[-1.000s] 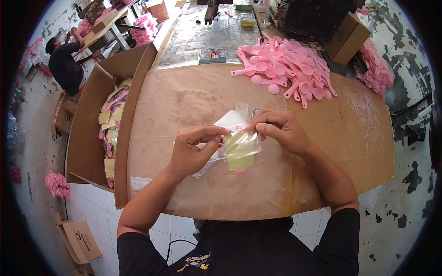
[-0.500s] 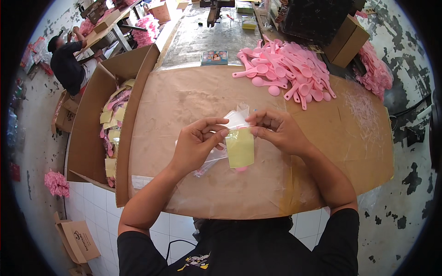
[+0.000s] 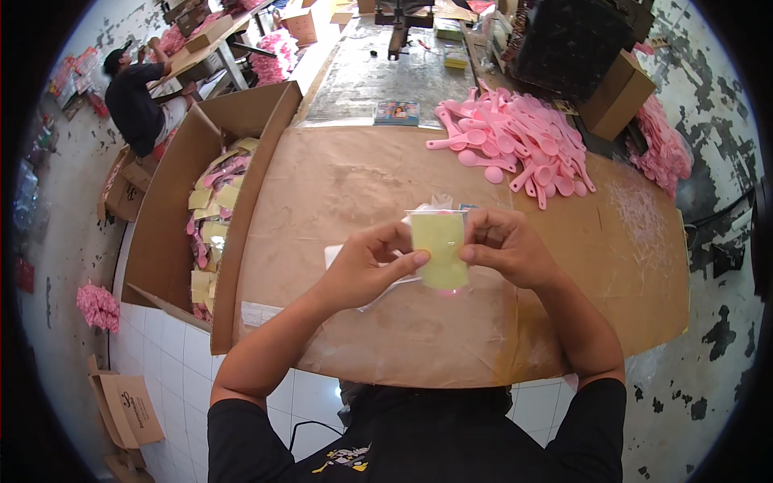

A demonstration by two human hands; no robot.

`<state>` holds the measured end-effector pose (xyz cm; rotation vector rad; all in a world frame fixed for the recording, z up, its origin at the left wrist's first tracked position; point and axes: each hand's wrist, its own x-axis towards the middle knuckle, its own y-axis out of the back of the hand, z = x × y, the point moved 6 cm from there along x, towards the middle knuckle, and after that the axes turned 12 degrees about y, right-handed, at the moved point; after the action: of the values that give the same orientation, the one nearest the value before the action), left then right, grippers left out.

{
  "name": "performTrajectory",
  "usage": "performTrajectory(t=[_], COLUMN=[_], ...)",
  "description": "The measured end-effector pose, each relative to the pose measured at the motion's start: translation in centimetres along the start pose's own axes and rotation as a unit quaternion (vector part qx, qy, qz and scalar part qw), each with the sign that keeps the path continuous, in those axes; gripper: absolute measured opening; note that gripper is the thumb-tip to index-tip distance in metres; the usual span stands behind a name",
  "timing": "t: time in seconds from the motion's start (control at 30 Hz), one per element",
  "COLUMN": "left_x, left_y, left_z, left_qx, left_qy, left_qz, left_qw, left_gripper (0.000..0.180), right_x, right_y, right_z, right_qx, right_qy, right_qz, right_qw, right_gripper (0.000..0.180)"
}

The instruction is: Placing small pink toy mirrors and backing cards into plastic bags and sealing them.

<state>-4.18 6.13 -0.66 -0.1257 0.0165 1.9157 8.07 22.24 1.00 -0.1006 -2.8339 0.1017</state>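
A pale yellow card (image 3: 439, 258) in a clear plastic bag is held upright above the covered table. My left hand (image 3: 377, 262) pinches its left edge between thumb and fingers, and my right hand (image 3: 501, 251) pinches the right edge. Something pink shows at the card's lower edge; most of it is hidden behind the card. Under and behind my hands lie clear plastic bags (image 3: 332, 256), partly covered by my left hand. Beyond my right hand is a heap of pink measuring spoons (image 3: 523, 141).
At left, a large cardboard box (image 3: 258, 173) holds packed yellow cards and pink spoons. A small stack of printed cards (image 3: 397, 113) lies at the table's far side. A brown carton (image 3: 617, 95) stands at back right. Another person (image 3: 137, 101) sits working at far left.
The yellow card has come up a little and now faces me squarely. My fingers have shifted from its top corners down to its side edges. The whole view has shifted slightly.
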Motion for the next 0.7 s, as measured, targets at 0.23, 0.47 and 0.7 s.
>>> performTrajectory(t=[0.23, 0.47, 0.7], left_x=[-1.5, 0.7, 0.1], left_y=[7.2, 4.6, -0.9], left_z=[4.9, 0.7, 1.2], left_qx=[-0.323, 0.043, 0.509], left_qy=[-0.212, -0.039, -0.222], left_qz=[0.236, 0.165, 0.066], left_qw=[0.892, 0.984, 0.829], left_gripper=[0.018, 0.033, 0.030], right_x=[-0.1, -0.2, -0.5], right_y=[4.4, 6.3, 7.1], right_z=[-2.5, -2.3, -1.7], right_qx=[-0.103, -0.528, -0.551], right_qy=[0.055, -0.040, -0.045], right_qz=[0.104, -0.023, -0.041], right_qw=[0.988, 0.848, 0.833], right_gripper=[0.010, 0.037, 0.037])
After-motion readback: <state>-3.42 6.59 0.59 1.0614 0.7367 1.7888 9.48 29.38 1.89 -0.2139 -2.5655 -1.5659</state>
